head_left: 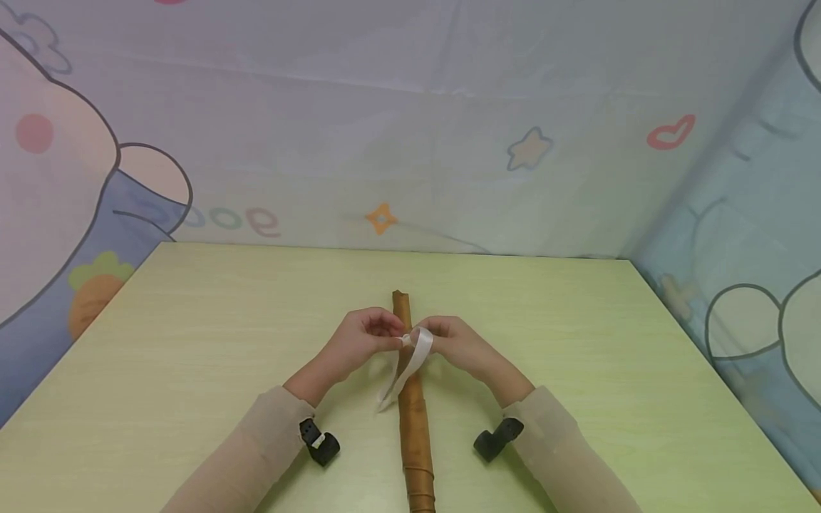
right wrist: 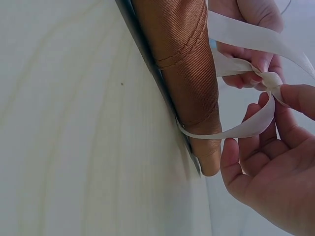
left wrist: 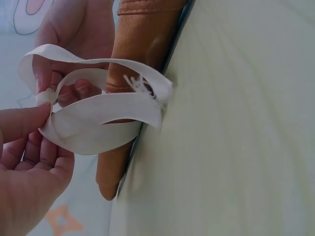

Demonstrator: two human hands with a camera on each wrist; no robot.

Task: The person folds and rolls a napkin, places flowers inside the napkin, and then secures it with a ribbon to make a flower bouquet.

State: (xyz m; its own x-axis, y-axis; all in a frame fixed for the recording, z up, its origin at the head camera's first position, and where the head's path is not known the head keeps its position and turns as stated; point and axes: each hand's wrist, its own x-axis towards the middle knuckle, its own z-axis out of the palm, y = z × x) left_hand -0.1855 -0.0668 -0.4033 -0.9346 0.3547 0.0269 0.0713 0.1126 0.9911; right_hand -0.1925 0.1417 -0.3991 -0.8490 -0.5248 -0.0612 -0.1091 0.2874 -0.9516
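Note:
A long, narrow roll of shiny brown fabric (head_left: 415, 434) with stitched seams lies on the table, pointing away from me. Around its upper part runs a white ribbon (head_left: 420, 353), which meets in a small knot (right wrist: 270, 79) above the roll. My left hand (head_left: 359, 338) pinches the ribbon at the knot from the left, thumb against fingers. From the other side my right hand (head_left: 458, 345) also pinches the ribbon close to the knot. In the left wrist view, loose ribbon loops over the roll, and a frayed end (left wrist: 140, 87) shows.
The pale wood-grain table (head_left: 577, 342) spreads out on both sides of the roll. Behind it and along the sides hangs a cartoon-printed cloth (head_left: 436, 142). Each sleeve cuff carries a black wrist camera (head_left: 321, 443).

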